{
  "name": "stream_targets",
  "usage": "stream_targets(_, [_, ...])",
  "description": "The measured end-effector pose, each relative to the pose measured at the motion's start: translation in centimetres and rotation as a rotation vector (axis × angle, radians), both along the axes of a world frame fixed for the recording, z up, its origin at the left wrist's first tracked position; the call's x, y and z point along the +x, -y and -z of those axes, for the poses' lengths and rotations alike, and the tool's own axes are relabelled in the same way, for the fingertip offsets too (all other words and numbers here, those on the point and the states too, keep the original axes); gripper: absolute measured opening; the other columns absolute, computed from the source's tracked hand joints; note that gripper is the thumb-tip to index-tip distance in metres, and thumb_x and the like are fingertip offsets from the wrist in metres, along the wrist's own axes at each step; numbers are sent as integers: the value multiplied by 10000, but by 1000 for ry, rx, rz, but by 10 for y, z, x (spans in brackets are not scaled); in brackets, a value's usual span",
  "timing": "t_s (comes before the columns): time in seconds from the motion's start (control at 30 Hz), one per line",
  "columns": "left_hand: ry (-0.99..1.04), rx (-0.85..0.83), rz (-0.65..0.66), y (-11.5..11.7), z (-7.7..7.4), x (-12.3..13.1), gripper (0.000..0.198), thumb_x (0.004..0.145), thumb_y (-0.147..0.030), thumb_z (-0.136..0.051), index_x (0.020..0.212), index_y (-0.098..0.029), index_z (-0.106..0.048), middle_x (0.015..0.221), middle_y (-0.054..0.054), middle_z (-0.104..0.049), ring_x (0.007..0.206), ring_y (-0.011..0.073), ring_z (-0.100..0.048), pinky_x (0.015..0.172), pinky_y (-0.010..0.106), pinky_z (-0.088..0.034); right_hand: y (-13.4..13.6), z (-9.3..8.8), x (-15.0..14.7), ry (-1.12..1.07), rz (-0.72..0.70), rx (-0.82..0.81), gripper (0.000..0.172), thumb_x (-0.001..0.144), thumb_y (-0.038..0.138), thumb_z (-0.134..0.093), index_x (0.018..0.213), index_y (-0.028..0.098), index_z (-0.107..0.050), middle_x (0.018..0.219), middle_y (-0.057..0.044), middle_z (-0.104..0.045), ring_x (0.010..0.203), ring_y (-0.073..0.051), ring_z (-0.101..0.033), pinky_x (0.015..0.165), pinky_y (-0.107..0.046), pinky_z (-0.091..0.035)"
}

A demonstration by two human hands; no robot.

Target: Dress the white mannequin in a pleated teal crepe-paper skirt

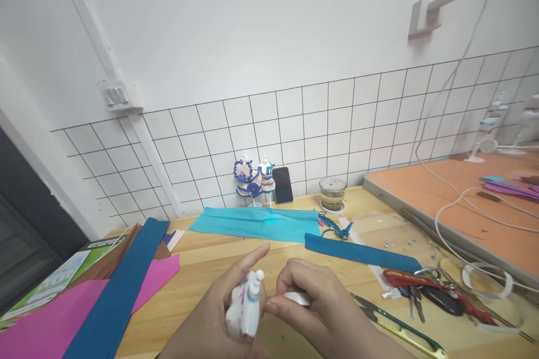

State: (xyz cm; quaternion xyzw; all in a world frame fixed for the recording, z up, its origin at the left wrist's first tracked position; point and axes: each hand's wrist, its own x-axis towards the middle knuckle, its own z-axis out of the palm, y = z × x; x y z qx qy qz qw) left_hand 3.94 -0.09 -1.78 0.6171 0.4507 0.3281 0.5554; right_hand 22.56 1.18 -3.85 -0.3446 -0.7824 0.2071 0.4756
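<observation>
Near the bottom middle, a small white dress form point(251, 314) with a knobbed neck stands tilted in my left hand point(210, 305). Pink and blue bits show on it, and its lower end is hidden. My left fingers wrap round it, the forefinger stretched forward. Close beside it on the right, my right hand point(324, 297) is closed in a pinch. A white strip point(298, 297) shows between its thumb and fingers, and how far it runs towards the dress form I cannot tell. Thread snips point(404, 328) lie under my right forearm.
Light blue fabric point(256, 224) and a dark blue strip point(357, 252) lie ahead. Two decorated dress forms point(250, 179), a phone point(282, 185) and a glass jar point(332, 195) stand by the wall. Keys point(416, 303) are right; pink fabric point(158, 280) is left.
</observation>
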Motion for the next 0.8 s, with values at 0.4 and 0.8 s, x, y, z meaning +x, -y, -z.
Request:
stream_targets(0.4, [-144,111,103,5,8,-7,999,618,-113,-671,1469,-278,-176,744,-52,-521,606,87,-440,551,191,-327,4,-8,0,-144,-194,-239,261,831,408,-657,686,192,-628,566,21,-694,588,-124,-625,608,-188,-443])
stream_targets(0.8, [-220,226,212,13,-12,-4,938,737,-336,-650,1483,-302,-83,903,-7,-657,741,149,-614,714,230,-466,2,-2,2,-20,-170,20,342,847,507,-593,936,184,-663,585,16,-655,525,-106,-600,516,-166,-418])
